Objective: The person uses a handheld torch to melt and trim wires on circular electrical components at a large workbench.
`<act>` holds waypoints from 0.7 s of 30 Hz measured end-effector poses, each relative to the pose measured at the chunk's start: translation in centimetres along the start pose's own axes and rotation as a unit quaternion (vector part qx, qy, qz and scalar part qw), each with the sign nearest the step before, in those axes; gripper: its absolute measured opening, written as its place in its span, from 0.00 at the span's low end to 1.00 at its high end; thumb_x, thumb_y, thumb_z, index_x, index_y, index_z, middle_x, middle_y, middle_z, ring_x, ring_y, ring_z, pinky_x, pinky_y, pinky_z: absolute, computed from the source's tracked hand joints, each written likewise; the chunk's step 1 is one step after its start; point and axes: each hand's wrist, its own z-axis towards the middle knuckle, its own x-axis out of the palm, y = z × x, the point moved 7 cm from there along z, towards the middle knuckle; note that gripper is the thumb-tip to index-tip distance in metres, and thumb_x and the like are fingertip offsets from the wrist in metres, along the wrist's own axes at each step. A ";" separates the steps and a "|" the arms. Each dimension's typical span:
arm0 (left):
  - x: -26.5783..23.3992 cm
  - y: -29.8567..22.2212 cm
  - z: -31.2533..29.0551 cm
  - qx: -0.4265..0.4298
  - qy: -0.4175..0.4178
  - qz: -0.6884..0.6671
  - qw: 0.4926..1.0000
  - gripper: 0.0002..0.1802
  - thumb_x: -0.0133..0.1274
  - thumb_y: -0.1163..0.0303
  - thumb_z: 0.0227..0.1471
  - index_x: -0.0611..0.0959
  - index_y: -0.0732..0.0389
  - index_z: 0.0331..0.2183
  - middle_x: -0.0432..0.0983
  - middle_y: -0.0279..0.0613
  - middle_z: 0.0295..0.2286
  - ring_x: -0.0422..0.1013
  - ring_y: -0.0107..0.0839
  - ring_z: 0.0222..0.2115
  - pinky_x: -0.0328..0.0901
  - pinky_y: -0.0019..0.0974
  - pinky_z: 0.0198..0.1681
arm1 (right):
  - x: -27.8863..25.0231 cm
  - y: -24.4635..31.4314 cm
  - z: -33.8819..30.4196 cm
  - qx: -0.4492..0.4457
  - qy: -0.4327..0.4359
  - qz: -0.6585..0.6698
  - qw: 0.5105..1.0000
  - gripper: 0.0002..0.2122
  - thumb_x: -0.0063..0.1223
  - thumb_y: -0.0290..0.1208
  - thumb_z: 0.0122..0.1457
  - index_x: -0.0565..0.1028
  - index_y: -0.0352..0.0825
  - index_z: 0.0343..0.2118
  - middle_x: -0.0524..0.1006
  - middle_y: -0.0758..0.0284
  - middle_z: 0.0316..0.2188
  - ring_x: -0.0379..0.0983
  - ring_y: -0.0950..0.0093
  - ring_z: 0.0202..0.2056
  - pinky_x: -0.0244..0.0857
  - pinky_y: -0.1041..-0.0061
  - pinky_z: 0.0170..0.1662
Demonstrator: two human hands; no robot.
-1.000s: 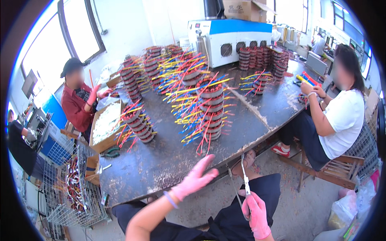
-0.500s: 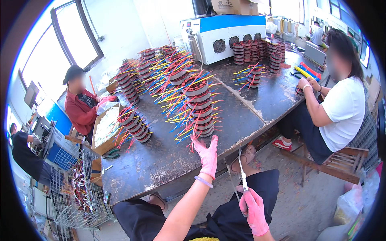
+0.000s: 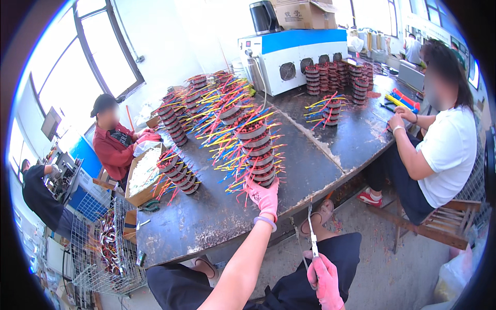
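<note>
Left hand (image 3: pixel 262 197), pink-gloved, spread against the base of the front stack of wound stators (image 3: pixel 258 155); fingers partly hidden, so cannot tell whether the grip is closed. Stack stands on the dark worktable (image 3: pixel 217 219), near its front edge, red, yellow and blue leads sticking out. Right hand (image 3: pixel 326 283), also gloved, is closed around a slim metal hand tool (image 3: pixel 313 242), above the lap, pointing toward the table edge.
</note>
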 end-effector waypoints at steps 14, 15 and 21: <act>-0.2 0.8 1.5 -0.006 0.077 -0.067 0.995 0.59 0.76 0.53 0.29 0.65 0.65 0.59 0.65 0.55 0.55 0.60 0.52 0.58 0.57 0.48 0.63 | -0.2 0.4 -0.1 -0.019 -0.025 -0.039 0.999 0.19 0.42 0.39 0.70 0.73 0.27 0.50 0.65 0.77 0.14 0.54 0.88 0.14 0.45 0.86 0.17; -0.2 0.5 1.4 -0.001 0.077 -0.061 0.995 0.59 0.76 0.53 0.29 0.65 0.65 0.59 0.65 0.54 0.55 0.60 0.52 0.58 0.57 0.48 0.63 | -0.3 0.5 -0.1 -0.023 -0.031 -0.041 0.998 0.19 0.41 0.38 0.70 0.73 0.26 0.50 0.64 0.76 0.14 0.53 0.88 0.13 0.44 0.85 0.16; -2.1 1.3 1.7 0.024 0.078 -0.053 0.995 0.59 0.78 0.59 0.26 0.64 0.65 0.57 0.64 0.53 0.53 0.63 0.48 0.54 0.59 0.47 0.59 | 0.7 0.4 -0.6 -0.027 -0.018 -0.042 0.999 0.19 0.41 0.38 0.69 0.73 0.25 0.50 0.64 0.76 0.14 0.54 0.87 0.13 0.44 0.85 0.16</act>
